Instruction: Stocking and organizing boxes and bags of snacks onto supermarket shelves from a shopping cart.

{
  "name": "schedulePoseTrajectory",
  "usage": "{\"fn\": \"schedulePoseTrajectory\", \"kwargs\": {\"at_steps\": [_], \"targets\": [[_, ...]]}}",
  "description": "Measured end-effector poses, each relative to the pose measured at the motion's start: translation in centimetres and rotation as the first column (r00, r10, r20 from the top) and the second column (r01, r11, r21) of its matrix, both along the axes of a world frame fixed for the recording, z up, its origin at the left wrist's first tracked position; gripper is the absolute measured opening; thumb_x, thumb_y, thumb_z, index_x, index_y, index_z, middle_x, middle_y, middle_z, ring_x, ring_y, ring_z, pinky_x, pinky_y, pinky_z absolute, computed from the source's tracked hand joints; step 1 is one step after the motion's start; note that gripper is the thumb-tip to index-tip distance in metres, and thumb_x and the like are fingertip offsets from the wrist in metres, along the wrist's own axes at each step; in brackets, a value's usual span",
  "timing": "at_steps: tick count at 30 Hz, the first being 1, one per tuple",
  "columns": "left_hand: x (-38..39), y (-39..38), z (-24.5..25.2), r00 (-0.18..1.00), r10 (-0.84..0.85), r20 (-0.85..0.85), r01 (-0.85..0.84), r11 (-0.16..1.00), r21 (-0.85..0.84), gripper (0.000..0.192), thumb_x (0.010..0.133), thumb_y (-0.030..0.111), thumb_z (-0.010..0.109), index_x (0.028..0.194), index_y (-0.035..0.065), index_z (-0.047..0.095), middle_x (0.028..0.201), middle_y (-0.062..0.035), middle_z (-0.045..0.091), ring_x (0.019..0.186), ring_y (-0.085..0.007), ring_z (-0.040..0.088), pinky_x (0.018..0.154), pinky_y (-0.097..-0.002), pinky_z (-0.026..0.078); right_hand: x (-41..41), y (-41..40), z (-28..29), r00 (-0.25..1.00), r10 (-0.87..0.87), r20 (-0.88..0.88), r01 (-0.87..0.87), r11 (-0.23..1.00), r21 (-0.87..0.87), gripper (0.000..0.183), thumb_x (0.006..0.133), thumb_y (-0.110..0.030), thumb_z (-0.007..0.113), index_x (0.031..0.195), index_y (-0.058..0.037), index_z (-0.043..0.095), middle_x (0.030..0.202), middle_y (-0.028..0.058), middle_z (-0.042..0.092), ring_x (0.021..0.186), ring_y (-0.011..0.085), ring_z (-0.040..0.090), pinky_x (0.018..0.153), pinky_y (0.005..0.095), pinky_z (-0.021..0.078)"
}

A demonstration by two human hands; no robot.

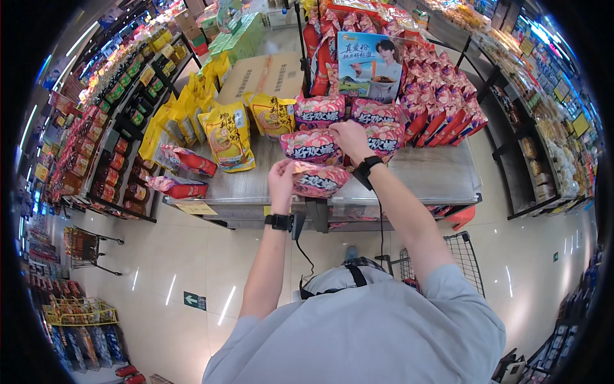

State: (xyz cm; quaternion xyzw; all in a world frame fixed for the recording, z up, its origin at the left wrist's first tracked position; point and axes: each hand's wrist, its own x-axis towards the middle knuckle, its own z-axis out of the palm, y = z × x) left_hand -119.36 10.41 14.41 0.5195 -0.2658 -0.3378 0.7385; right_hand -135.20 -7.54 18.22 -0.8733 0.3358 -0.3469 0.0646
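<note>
My left hand pinches the upper left corner of a pink noodle packet at the front edge of the wooden display table. Behind it, my right hand touches the top right corner of another pink packet; whether its fingers grip the packet cannot be told. More pink packets stand just right of and behind that hand. To the left, a yellow noodle packet stands upright, and two pink and red packets lie near the left corner.
A cardboard box and a promotional board stand farther back. Rows of red and purple packets fill the right side. Below the table are a wire shopping cart on the right and another cart at the far left. Stocked shelves flank both aisles.
</note>
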Motion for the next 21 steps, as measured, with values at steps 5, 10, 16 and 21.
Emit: {"fn": "schedulePoseTrajectory", "kwargs": {"at_steps": [5, 10, 16, 21], "targets": [[2.8, -1.3, -0.5, 0.996, -0.007, -0.093, 0.012, 0.999, 0.048, 0.027, 0.097, 0.023, 0.056, 0.110, -0.0013, 0.055, 0.099, -0.0096, 0.063, 0.086, -0.0194, 0.065, 0.076, -0.0334, 0.058, -0.6, -3.6, 0.4, 0.979, -0.043, -0.198, 0.017, 0.991, -0.131, 0.015, 0.079, -0.018, 0.062, 0.088, -0.0109, 0.072, 0.082, 0.0097, 0.068, 0.087, 0.0291, 0.061, 0.081, 0.0438, 0.0471], [1.4, -0.1, 0.3, 0.999, 0.026, -0.029, -0.025, 0.999, 0.027, 0.035, 0.099, 0.034, 0.051, 0.118, 0.0044, 0.051, 0.100, -0.0099, 0.062, 0.083, -0.0187, 0.064, 0.074, -0.0329, 0.056, -1.8, -2.7, 0.2, 0.989, 0.103, -0.109, -0.112, 0.991, -0.079, 0.021, 0.080, -0.016, 0.063, 0.099, -0.0092, 0.070, 0.097, 0.0081, 0.067, 0.099, 0.0280, 0.058, 0.091, 0.0412, 0.0432], [0.7, 2.1, -0.6, 0.998, 0.060, 0.021, -0.060, 0.998, -0.018, 0.037, 0.100, 0.035, 0.048, 0.123, 0.0059, 0.045, 0.098, -0.0091, 0.061, 0.085, -0.0183, 0.063, 0.073, -0.0309, 0.053, -3.7, 0.3, -0.4, 0.988, 0.151, 0.017, -0.149, 0.985, -0.090, 0.032, 0.079, -0.014, 0.065, 0.111, -0.0085, 0.064, 0.118, 0.0108, 0.061, 0.115, 0.0309, 0.052, 0.099, 0.0440, 0.0394], [0.0, 3.9, -0.7, 0.999, 0.025, 0.048, -0.025, 1.000, 0.002, 0.037, 0.100, 0.036, 0.048, 0.123, 0.0074, 0.043, 0.099, -0.0097, 0.061, 0.086, -0.0191, 0.063, 0.073, -0.0319, 0.052, -6.2, 3.7, -0.4, 0.993, 0.098, 0.059, -0.084, 0.976, -0.203, 0.039, 0.081, -0.014, 0.065, 0.119, -0.0096, 0.061, 0.131, 0.0136, 0.054, 0.127, 0.0354, 0.044, 0.105, 0.0480, 0.0344]]}}
